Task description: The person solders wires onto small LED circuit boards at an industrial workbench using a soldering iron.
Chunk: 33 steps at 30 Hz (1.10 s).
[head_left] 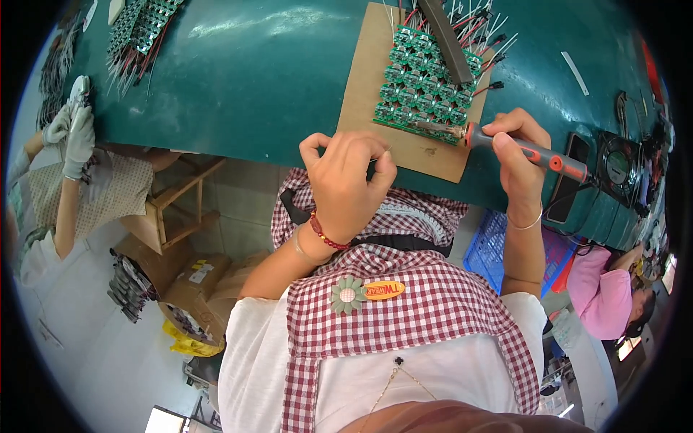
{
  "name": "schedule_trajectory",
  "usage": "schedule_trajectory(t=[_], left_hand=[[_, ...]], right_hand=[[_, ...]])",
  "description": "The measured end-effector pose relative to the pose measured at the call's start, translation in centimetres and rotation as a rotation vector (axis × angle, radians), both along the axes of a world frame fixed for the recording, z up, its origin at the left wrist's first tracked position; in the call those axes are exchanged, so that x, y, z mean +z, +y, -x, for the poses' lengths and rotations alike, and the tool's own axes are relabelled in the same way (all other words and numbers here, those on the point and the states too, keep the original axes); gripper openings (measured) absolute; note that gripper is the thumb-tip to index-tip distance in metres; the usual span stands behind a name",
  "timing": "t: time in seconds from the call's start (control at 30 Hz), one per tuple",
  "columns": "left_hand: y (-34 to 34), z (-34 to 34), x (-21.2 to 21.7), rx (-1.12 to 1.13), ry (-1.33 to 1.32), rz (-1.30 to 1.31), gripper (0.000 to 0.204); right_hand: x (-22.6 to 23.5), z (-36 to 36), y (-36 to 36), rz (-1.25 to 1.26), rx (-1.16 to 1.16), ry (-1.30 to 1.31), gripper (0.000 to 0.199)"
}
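Observation:
My right hand [521, 155] is closed round the grey and orange handle of a soldering iron [538, 153]. The iron's metal tip lies over the near edge of a panel of green circuit boards [422, 79], with red, black and white wires along its far and right sides. Under the panel is a brown cardboard sheet [361, 97]. My left hand [346, 177] is just left of the panel's near edge, thumb and forefinger pinched together. Whatever is between those fingertips is too fine to make out. A dark flat bar [446, 40] rests across the boards.
More wired green boards [146, 29] lie at the far left of the green table [238, 86]. A phone [568, 177] and a round black device [619, 167] sit at the right. At left, a co-worker's gloved hands [76, 137] hold a white object. Below stands a blue crate [487, 249].

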<state>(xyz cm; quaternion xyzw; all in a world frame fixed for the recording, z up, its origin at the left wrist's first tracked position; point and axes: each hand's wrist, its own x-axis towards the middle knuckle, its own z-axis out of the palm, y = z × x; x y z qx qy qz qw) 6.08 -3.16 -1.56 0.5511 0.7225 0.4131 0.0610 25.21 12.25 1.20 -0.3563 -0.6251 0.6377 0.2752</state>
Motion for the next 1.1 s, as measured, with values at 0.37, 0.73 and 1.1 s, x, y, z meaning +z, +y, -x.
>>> schedule_trajectory(t=[0.37,0.73,1.1], left_hand=[[0.2,0.1,-0.3,0.009,-0.014,0.045,0.016],[-0.2,1.2,0.0,0.045,0.017,0.008,0.020],[0.6,0.4,-0.5,0.002,0.039,0.019,0.020]], right_hand=[[0.4,0.3,-0.4,-0.094,0.022,-0.061,0.013],[0.6,1.1,-0.7,-0.090,-0.036,0.002,0.015],[0.3,0.9,-0.4,-0.076,-0.008,-0.055,0.015]])
